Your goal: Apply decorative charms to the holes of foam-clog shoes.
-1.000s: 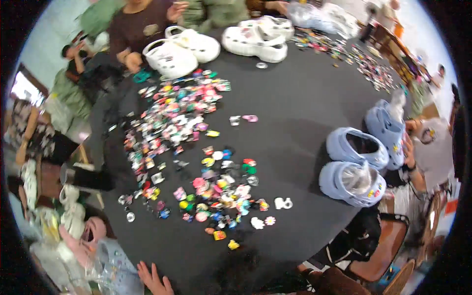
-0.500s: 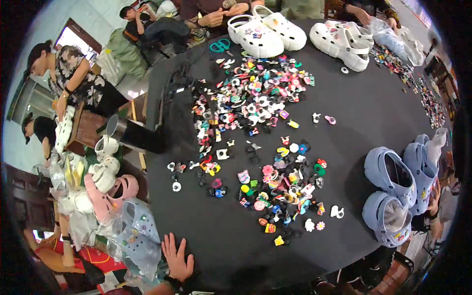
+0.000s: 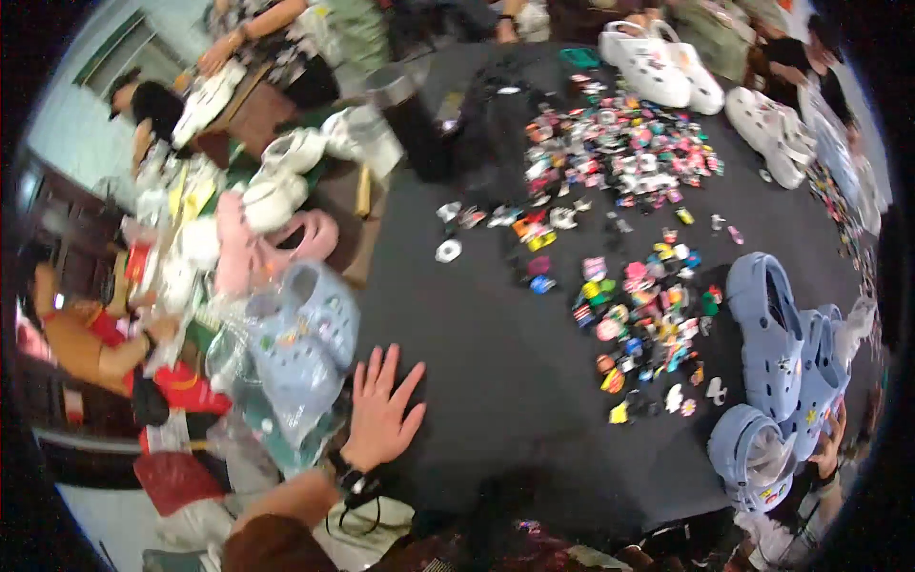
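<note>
My left hand point(image 3: 384, 405) lies palm down on the left edge of the black-covered table point(image 3: 477, 381), fingers spread, holding nothing. Just beyond it, outside the table edge, are light blue clogs point(image 3: 300, 372) wrapped in clear plastic. My right hand does not show. Light blue clogs with charms point(image 3: 765, 334) stand at the table's right side, and another point(image 3: 739, 458) has clear plastic stuffed inside. The hand point(image 3: 831, 439) behind them appears to be another person's. Small colourful shoe charms point(image 3: 658, 324) lie heaped mid-table, with a larger pile point(image 3: 629, 143) farther back.
White clogs point(image 3: 658, 71) stand at the far edge near teal-handled scissors point(image 3: 579, 57). A dark cylinder point(image 3: 410, 124) rises at the table's far left. Pink clogs point(image 3: 286, 238) and white ones crowd the left side. Several people sit or stand around.
My view has turned left and tilted, so the table's contents appear farther right. My left hand remains spread on the table edge, now higher in view.
</note>
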### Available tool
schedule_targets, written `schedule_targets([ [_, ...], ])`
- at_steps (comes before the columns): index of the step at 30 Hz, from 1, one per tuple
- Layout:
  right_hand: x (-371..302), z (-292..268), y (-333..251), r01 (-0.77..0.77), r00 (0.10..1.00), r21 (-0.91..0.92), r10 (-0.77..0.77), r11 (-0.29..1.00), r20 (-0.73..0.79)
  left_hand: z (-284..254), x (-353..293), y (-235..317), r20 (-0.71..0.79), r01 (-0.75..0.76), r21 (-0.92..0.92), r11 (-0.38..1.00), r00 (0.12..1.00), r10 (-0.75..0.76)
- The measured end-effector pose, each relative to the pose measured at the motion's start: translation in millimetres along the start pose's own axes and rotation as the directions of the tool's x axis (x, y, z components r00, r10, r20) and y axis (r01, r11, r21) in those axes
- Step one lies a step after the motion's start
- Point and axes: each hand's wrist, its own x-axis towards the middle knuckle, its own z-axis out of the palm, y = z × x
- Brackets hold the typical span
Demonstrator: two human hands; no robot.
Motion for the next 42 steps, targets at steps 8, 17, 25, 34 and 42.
schedule_targets([
  [8, 45, -37, -47, 0.129, 0.991, -0.116, -0.132, 0.985, -0.023, 10, -21, -20, -0.012, -0.123, -0.031, 0.992, 0.992, 0.122],
  [17, -6, -29, -19, 0.123, 0.964, 0.017, -0.115, 0.992, -0.238, 12, -33, -35, -0.060, -0.242, -0.317, 0.917, 0.970, 0.235],
  [25, -185, 176, 85, -0.166, 0.781, 0.604, 0.478, 0.780, -0.403, -52, -38, -38, 0.032, -0.023, -0.576, 0.817, 0.998, 0.050],
  [34, -221, 175, -90, -0.196, 0.944, 0.831, 0.331, 0.521, 0.015, -45, -28, 14, 0.202, -0.124, -0.159, 0.979, 0.967, 0.156],
  [42, -264, 246, -51, -0.670, 0.690, 0.241, 0.470, 0.702, 0.550, -5, -30, -1, 0.280, -0.322, 0.297, 0.899, 0.929, 0.241],
])
